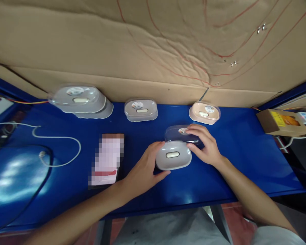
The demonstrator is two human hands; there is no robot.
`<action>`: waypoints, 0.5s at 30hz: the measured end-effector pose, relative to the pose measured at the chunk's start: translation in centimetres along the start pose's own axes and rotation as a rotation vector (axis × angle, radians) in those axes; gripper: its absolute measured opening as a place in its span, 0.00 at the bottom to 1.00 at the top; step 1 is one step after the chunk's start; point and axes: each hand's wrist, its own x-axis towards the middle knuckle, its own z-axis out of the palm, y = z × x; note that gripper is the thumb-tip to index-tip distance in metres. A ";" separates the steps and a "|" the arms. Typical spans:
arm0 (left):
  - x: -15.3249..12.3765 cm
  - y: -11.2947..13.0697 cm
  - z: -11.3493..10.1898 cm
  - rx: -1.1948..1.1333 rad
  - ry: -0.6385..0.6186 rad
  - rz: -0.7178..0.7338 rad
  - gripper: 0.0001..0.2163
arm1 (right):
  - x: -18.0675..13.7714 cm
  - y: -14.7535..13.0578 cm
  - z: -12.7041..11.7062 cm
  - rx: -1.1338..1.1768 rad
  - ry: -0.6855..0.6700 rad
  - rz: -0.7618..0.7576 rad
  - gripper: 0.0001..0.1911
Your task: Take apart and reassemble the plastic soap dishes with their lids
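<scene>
In the head view, a grey oval container (172, 161) with a pale oblong piece in its middle is held near the table's front. My left hand (151, 160) grips its left side, fingers behind and thumb along the front edge. Just behind it, a clear oval cover (175, 133) with a round label is tilted over the table. My right hand (205, 144) grips the cover's right end, with fingers on top and the thumb near the container's back right rim. Whether the thumb touches the container, I cannot tell.
Along the back of the blue table (142, 190) stand stacked grey containers (89, 107), a single grey container (141, 112) and a peach one (204, 114), with clear covers. A phone (107, 160) lies left of my hands. Cables (63, 137) cross the left side; a cardboard box (280, 124) sits right.
</scene>
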 end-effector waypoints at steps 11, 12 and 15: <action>-0.8 0.0 0.5 0.099 -0.064 -0.002 0.46 | -0.1 2.0 1.2 -0.025 -0.028 0.096 0.19; -0.8 0.0 0.5 0.108 -0.063 0.011 0.46 | -0.1 2.2 1.2 -0.025 -0.035 0.096 0.19; -0.9 -0.1 0.6 0.112 -0.058 0.039 0.46 | -0.2 2.7 1.4 -0.029 -0.058 0.097 0.19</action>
